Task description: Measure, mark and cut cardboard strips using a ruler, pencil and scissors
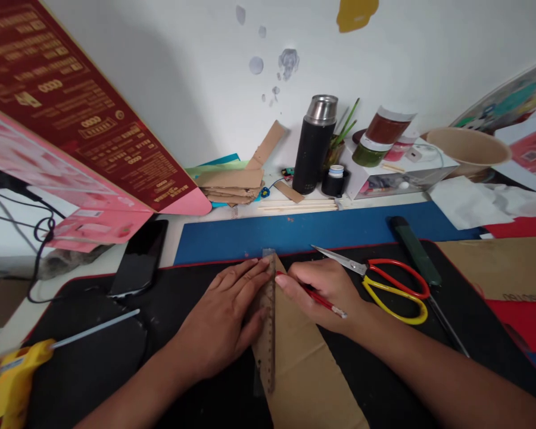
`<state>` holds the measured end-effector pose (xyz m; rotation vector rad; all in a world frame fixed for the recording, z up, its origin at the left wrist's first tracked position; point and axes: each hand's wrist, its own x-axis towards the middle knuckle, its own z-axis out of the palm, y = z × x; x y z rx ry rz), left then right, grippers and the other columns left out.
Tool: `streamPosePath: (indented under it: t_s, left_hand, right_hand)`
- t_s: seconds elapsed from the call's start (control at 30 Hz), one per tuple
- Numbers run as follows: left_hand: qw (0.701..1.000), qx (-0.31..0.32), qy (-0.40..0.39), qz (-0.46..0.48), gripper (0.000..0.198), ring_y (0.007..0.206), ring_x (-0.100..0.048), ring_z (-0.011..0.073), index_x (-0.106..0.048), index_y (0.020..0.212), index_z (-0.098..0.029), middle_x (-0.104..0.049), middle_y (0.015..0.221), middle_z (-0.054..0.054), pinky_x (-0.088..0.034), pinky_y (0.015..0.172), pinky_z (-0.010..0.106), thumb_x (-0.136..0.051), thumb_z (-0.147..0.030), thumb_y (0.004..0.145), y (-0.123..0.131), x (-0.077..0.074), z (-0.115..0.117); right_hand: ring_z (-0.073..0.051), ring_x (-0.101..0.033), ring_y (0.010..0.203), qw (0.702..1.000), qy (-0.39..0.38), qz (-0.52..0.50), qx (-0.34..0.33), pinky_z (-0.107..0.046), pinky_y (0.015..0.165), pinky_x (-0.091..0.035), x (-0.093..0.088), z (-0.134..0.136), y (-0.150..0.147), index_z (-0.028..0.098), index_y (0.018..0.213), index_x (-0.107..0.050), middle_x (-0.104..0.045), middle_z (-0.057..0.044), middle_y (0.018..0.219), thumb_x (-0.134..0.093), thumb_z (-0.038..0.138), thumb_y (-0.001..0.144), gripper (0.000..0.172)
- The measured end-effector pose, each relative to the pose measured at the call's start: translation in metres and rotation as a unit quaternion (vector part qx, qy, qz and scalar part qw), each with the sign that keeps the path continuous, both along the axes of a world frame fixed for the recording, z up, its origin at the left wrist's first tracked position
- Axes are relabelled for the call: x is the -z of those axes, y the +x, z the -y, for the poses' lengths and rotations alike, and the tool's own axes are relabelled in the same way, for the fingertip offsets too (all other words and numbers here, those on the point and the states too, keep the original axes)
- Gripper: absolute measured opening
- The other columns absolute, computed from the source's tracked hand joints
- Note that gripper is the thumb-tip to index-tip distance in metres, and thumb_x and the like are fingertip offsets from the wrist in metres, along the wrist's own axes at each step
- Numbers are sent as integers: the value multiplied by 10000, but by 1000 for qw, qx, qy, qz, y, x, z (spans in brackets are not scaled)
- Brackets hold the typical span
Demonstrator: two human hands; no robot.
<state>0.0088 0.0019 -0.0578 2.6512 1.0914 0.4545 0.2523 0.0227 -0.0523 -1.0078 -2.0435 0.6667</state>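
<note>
My left hand (230, 307) lies with its fingers stretched out over a transparent ruler (271, 345), pressing it against a strip of brown cardboard (315, 375). The thumb also rests near the ruler's edge. In my right hand (326, 292) is a red pencil (324, 300), pinched between thumb and fingers, its eraser end pointing down to the right. The tip is by the upper part of the ruler, mostly hidden by my fingers. Just right of this hand lie scissors (365, 268) with one red and one yellow handle.
A green-handled tool (415, 250) lies beyond the scissors. At left are a yellow glue gun (15, 381) and a black phone (140, 256). Along the wall stand a black thermos (313, 149), cardboard scraps (232, 182) and paint jars (370, 149). More cardboard (504, 265) lies right.
</note>
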Motion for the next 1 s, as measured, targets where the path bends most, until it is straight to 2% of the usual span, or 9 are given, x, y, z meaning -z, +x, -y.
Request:
streamPosePath:
  t_s: [0.5, 1.0]
  left_hand:
    - [1000, 0, -10, 1, 606, 1578, -399, 282, -351, 1652, -207, -467, 1698, 112, -403, 1265, 520, -543, -267, 1080, -1, 0, 1]
    - [1000, 0, -8, 3, 579, 1585, -389, 276, -379, 1625, -200, -455, 1706, 113, -408, 1264, 515, -544, -266, 1074, -1, -1, 1]
  right_hand:
    - [-89, -348, 490, 998, -29, -56, -21, -276, 500, -277, -8, 5, -4, 224, 620, -410, -357, 76, 568, -573, 294, 1084, 497]
    - [-81, -447, 483, 998, -51, -47, -8, -263, 516, -325, -11, 8, -3, 205, 607, -502, -480, 57, 537, -565, 308, 1090, 498]
